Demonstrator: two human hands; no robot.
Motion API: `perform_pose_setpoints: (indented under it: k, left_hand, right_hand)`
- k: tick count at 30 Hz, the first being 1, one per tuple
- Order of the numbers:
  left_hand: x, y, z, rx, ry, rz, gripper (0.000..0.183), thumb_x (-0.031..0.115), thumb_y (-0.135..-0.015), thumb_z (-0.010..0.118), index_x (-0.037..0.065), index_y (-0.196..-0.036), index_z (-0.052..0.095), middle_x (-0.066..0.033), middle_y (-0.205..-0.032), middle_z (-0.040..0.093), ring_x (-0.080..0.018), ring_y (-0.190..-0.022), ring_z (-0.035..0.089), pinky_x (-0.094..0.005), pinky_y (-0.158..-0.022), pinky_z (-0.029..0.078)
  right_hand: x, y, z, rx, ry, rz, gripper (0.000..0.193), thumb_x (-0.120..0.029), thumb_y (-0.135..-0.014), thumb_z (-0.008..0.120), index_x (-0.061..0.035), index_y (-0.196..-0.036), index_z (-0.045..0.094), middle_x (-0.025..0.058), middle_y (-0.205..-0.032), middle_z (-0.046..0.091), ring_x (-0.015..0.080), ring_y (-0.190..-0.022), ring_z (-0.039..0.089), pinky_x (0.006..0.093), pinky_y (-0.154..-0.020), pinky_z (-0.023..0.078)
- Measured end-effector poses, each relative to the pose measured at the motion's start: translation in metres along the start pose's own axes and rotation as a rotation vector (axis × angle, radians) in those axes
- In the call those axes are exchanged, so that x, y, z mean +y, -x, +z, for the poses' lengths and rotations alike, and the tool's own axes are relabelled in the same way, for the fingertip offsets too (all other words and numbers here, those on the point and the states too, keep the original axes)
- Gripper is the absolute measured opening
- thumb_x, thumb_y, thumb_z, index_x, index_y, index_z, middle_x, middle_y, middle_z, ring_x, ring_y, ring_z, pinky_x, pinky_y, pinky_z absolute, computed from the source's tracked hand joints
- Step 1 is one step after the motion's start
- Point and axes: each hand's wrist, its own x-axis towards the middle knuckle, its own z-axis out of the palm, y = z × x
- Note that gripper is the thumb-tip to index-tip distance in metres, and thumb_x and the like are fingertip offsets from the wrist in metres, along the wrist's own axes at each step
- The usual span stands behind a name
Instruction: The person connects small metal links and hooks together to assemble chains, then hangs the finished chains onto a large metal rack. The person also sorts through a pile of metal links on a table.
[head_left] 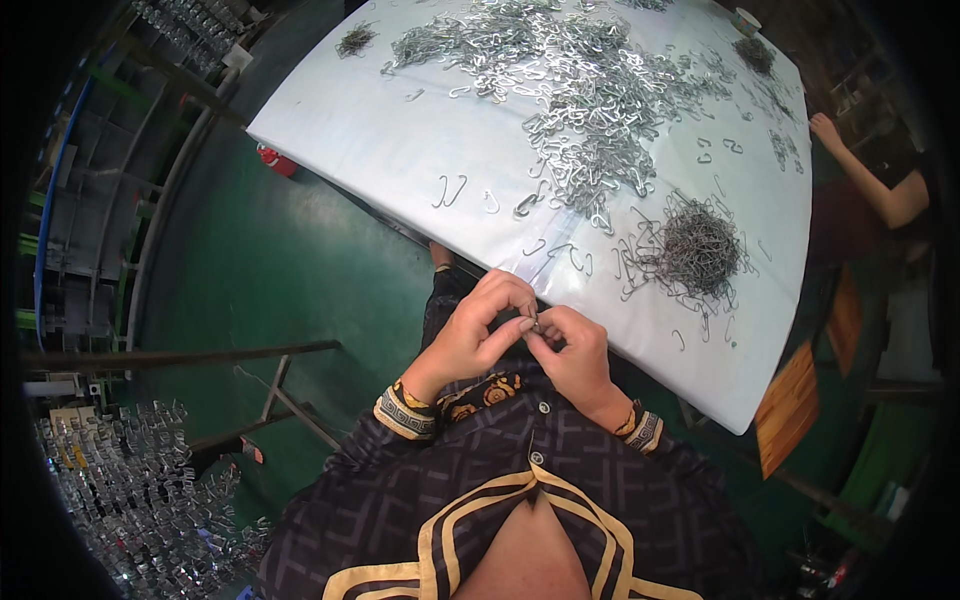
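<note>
My left hand (478, 328) and my right hand (577, 358) meet in front of my body, just off the near edge of the table. Thumbs and fingertips pinch together around a tiny metal piece (537, 325); the fingers hide most of it, so its kind does not show. Beyond them, a few loose wire pieces (573, 258) lie by the edge. A dense heap of thin bent wire pieces (700, 248) sits to the right. Farther back spreads a large pile of silvery metal hooks (600, 120), with a few single hooks (452, 190) apart from it on the left.
The table (350, 130) has a pale cover. Smaller wire heaps (755, 55) lie at its far corners. Another person's arm (860, 175) reaches its right edge. Wooden seats (788, 410) stand at right. Metal bars (290, 400) and many hanging metal parts (150, 490) are at left.
</note>
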Motion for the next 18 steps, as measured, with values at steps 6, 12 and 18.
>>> perform_pose_setpoints:
  k: [6,12,18]
  left_hand:
    - [0.004,0.007,-0.002,0.072,-0.021,0.002,0.011,-0.006,-0.085,0.056,0.002,-0.092,0.052,-0.0118,-0.097,0.060,-0.0212,-0.091,0.059,-0.0319,-0.081,0.048]
    - [0.006,0.011,-0.006,0.105,-0.146,0.050,0.014,-0.007,-0.082,0.058,0.002,-0.092,0.052,-0.0114,-0.095,0.061,-0.0222,-0.089,0.059,-0.0322,-0.080,0.048]
    - [0.003,0.016,-0.006,0.130,-0.196,0.053,0.015,-0.008,-0.082,0.058,0.002,-0.092,0.052,-0.0110,-0.095,0.061,-0.0226,-0.088,0.058,-0.0320,-0.077,0.048]
  right_hand:
    - [-0.003,-0.014,-0.008,0.085,-0.033,-0.159,0.014,-0.002,-0.075,0.073,-0.0025,-0.086,0.065,0.0108,-0.092,0.063,0.0142,-0.057,0.061,0.0243,-0.052,0.048]
    - [0.044,-0.079,0.007,0.125,0.383,-0.346,0.017,-0.010,-0.073,0.075,-0.0042,-0.088,0.070,0.0098,-0.097,0.060,0.0252,-0.087,0.058,0.0375,-0.076,0.045]
    - [0.050,-0.134,0.059,0.053,0.793,-0.340,0.019,-0.024,-0.072,0.079,-0.0071,-0.077,0.072,0.0056,-0.080,0.058,0.0240,-0.089,0.051,0.0393,-0.078,0.037]
